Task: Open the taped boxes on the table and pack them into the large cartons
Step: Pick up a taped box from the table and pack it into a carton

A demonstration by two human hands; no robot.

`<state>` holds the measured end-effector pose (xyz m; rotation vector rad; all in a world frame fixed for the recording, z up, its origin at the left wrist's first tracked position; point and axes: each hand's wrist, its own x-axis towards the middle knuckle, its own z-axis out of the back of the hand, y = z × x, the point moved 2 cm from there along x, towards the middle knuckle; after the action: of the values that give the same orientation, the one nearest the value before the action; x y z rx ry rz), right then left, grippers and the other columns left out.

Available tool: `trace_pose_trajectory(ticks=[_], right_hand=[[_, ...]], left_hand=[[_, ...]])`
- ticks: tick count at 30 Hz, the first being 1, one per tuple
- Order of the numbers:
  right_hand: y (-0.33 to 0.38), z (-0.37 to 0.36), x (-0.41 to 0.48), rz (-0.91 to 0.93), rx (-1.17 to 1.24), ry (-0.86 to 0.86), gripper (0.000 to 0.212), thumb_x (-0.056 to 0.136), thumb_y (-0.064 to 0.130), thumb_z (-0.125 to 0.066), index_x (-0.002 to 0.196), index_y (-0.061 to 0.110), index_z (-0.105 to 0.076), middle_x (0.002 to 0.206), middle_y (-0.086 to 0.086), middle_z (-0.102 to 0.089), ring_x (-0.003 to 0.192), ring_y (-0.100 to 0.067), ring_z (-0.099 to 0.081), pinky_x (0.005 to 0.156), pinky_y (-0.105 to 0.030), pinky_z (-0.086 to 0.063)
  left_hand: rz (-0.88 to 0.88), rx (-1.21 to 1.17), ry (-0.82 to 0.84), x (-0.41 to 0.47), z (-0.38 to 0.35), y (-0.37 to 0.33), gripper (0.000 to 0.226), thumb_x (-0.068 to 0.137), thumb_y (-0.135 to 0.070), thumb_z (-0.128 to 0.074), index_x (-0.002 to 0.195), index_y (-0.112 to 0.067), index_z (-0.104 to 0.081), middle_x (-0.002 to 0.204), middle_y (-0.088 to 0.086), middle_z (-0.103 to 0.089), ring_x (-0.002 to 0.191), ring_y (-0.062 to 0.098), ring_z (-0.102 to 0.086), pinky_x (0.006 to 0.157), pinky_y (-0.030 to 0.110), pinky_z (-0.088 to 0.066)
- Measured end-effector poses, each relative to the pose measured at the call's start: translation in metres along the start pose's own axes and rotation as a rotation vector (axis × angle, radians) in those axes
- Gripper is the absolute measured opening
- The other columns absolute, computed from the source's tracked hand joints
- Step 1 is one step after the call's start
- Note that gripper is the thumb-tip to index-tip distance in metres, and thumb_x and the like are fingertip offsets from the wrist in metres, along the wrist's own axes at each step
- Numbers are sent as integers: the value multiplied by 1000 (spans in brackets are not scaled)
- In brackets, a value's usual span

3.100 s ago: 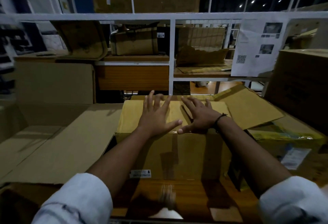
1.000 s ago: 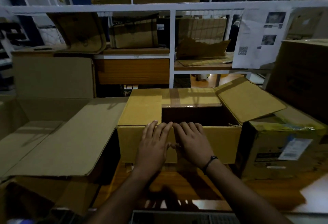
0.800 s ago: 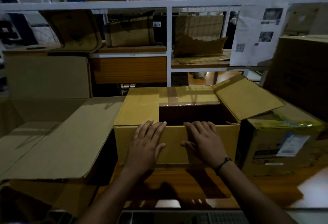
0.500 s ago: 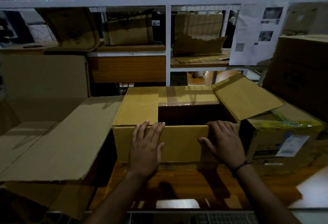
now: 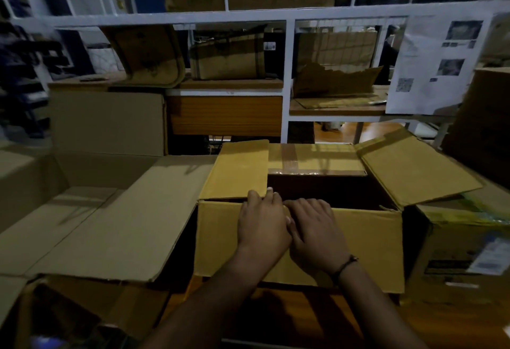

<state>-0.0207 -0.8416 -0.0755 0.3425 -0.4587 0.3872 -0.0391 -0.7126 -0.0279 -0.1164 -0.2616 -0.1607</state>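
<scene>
An open brown box [image 5: 367,241] stands on the wooden table [image 5: 298,318] in front of me. Its left flap [image 5: 237,169] and right flap [image 5: 414,166] are spread outward, and the back flap [image 5: 314,158] carries a strip of tape. The inside is dark, so I cannot tell what it holds. My left hand [image 5: 262,227] and my right hand [image 5: 317,234] lie side by side, touching, flat on the folded-down front flap. The left fingertips reach the box's top edge. A large carton [image 5: 110,210] lies open at the left with its flaps spread.
A taped box with a label and yellow tape [image 5: 466,241] stands against the open box's right side. A tall carton [image 5: 483,127] rises at the far right. A white shelf frame [image 5: 287,72] with cardboard pieces and a hanging printed sheet [image 5: 436,64] stands behind.
My right hand has slid left along the front flap and now touches my left hand. The left hand has shifted slightly up to the rim. The box has not moved.
</scene>
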Motion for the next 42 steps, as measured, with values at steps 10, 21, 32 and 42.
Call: trace_pose_trajectory(ticks=[10,21,32,42], right_hand=[[-4,-3,-5,34,-13,-24,39,104,47,-29,133,31,-49,118,13,-54,113,-9,-48,112,-35,-30],[-6,-9,0,12,-35,-35,27,102,43,-37,124,34,-49,106,14,-50,95,-8,-42,94,-30,-31],[4,1,-14,-34,54,-129,23,92,26,-70,114,28,-63,100,11,-61,85,-6,-41,80,-30,-33],[34,32,-63,-87,42,51,24,94,43,-57,117,40,-62,106,20,-62,96,-5,-49,80,-31,-30]], left_hand=[[288,43,-51,35,22,95,73,100,-51,-52,160,-17,-26,170,18,-9,156,40,-2,127,54,-12],[348,-11,17,27,-16,123,67,104,-60,-17,138,-21,-60,168,16,-21,153,40,-18,123,52,-19],[192,-140,1,22,-5,109,50,104,-56,-41,138,-25,-60,159,3,-44,153,31,-24,122,49,-23],[-108,-410,508,17,0,64,40,103,-47,-52,140,-31,-59,135,-7,-64,112,5,-60,101,36,-50]])
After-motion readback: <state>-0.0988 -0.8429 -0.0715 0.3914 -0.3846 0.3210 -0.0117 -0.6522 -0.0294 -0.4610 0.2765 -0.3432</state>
